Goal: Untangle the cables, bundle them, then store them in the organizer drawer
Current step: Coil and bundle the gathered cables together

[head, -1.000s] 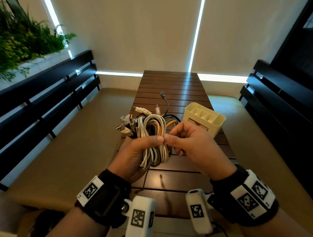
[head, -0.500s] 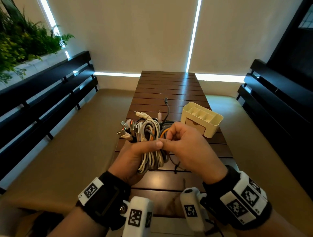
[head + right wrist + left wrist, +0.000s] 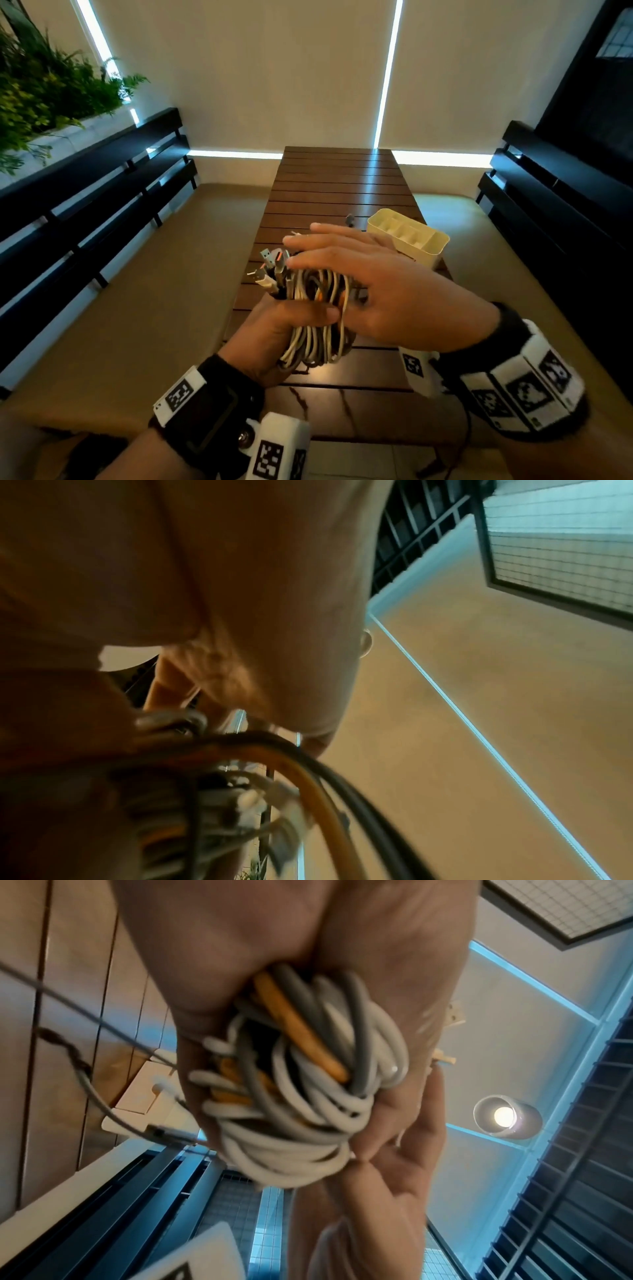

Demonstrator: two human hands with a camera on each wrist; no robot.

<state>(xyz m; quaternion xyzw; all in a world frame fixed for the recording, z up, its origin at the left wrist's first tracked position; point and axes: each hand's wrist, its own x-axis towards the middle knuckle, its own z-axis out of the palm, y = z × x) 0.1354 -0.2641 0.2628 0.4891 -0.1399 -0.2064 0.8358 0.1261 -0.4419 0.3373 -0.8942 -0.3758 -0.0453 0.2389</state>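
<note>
My left hand (image 3: pixel 287 329) grips a coiled bundle of cables (image 3: pixel 315 318) in white, grey and orange above the near part of the wooden table (image 3: pixel 342 185). Several USB plugs (image 3: pixel 272 269) stick out of the bundle's upper left. In the left wrist view the cable bundle (image 3: pixel 301 1085) fills the fist. My right hand (image 3: pixel 370 274) lies flat over the bundle's top, fingers straight and pointing left. A cream organizer (image 3: pixel 409 236) with open top compartments stands on the table beyond my right hand; its drawer is hidden. In the right wrist view an orange cable (image 3: pixel 318 799) and a dark one loop under the palm.
Dark slatted benches run along the left (image 3: pixel 89 205) and the right (image 3: pixel 548 219) of the table. A green plant (image 3: pixel 44 89) sits at the upper left. A thin dark lead (image 3: pixel 78 1064) hangs beside the bundle in the left wrist view.
My right hand let go its pinch at the bundle's middle and spread flat across the top of the cables. The left hand keeps its grip, and the bundle sits a little nearer the organizer.
</note>
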